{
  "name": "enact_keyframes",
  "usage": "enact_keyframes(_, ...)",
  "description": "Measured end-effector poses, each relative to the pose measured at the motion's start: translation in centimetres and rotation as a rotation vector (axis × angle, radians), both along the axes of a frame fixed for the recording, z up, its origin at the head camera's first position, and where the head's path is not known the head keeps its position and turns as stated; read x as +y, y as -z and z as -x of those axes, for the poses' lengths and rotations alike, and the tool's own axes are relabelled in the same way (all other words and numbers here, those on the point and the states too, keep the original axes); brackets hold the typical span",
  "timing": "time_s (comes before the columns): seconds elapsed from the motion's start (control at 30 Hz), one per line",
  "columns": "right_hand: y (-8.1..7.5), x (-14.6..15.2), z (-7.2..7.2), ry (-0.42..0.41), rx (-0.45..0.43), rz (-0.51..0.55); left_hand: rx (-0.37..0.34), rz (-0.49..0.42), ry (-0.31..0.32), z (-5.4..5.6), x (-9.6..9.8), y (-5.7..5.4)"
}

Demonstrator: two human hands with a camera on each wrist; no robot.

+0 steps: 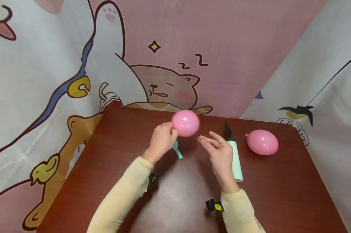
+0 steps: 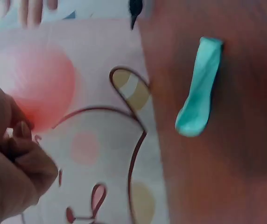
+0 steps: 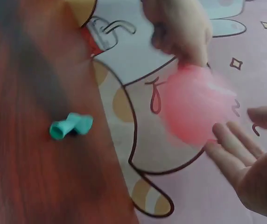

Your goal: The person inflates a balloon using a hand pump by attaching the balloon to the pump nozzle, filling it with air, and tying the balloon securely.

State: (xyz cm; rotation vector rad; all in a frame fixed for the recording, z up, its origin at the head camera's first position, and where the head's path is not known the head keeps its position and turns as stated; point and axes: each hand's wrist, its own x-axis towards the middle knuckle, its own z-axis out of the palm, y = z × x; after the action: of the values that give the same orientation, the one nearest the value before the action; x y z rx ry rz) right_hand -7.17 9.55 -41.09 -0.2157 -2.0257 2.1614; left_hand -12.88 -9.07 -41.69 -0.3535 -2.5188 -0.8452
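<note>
My left hand [image 1: 163,139] pinches a small inflated pink balloon [image 1: 186,123] by its neck end, above the far part of the table. In the left wrist view the balloon [image 2: 42,86] is blurred and its neck is hidden among the curled fingers. My right hand [image 1: 220,155] is just to the right of the balloon, fingers extended toward it and nothing in them. A flat teal balloon [image 1: 178,151] lies on the table below my left hand; the left wrist view shows the whole uninflated teal balloon [image 2: 200,88].
A mint-green hand pump [image 1: 235,161] with a black nozzle lies behind my right hand. To its right rests a second inflated pink balloon [image 1: 262,142], tied at its left end. The dark red-brown table [image 1: 175,197] meets a cartoon-printed cloth [image 1: 231,64] at its far edge.
</note>
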Motion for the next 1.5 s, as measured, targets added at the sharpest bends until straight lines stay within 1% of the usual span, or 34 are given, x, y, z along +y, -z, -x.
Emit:
enact_keyframes(0.07, 0.0, 0.2, 0.3, -0.062, -0.028, 0.005, -0.064, -0.025, 0.084, -0.1, -0.2, 0.2)
enact_keyframes(0.13, 0.1, 0.2, 0.6, -0.12, -0.076, 0.008, -0.095, -0.049, 0.16, -0.4, -0.1, 0.3)
enact_keyframes(0.23, 0.5, 0.2, 1.1, -0.156, -0.138, 0.011, -0.074, -0.067, 0.204, -0.8, 0.4, 0.7)
enact_keyframes(0.33, 0.9, 0.3, 1.5, -0.178, -0.174, 0.026, -0.062, -0.092, 0.256, -1.2, 1.0, 0.9)
enact_keyframes(0.47, 1.2, 0.5, 1.9, -0.185, -0.18, 0.084, -0.086, -0.113, 0.334, -1.8, 1.5, 1.4)
enact_keyframes(0.67, 1.6, 0.9, 2.2, -0.16, -0.169, 0.138, -0.105, -0.108, 0.409, -2.4, 1.7, 1.8)
enact_keyframes(0.8, 2.0, 1.1, 2.5, -0.11, -0.164, 0.176, -0.137, -0.125, 0.438, -2.7, 1.6, 2.0)
enact_keyframes(0.93, 2.3, 1.3, 2.6, -0.042, -0.182, 0.166, -0.151, -0.151, 0.453, -2.8, 1.4, 2.2)
enact_keyframes(1.03, 2.6, 1.6, 2.7, 0.007, -0.204, 0.147, -0.133, -0.162, 0.463, -2.9, 1.4, 2.3)
enact_keyframes(1.27, 3.1, 2.2, 3.0, 0.094, -0.214, 0.163, -0.055, -0.145, 0.479, -2.8, 1.2, 2.6)
enact_keyframes(1.37, 3.2, 2.4, 3.0, 0.116, -0.213, 0.16, -0.039, -0.134, 0.483, -2.8, 1.1, 2.5)
enact_keyframes(1.5, 3.4, 2.5, 2.9, 0.153, -0.186, 0.174, -0.03, -0.121, 0.481, -2.8, 0.9, 2.5)
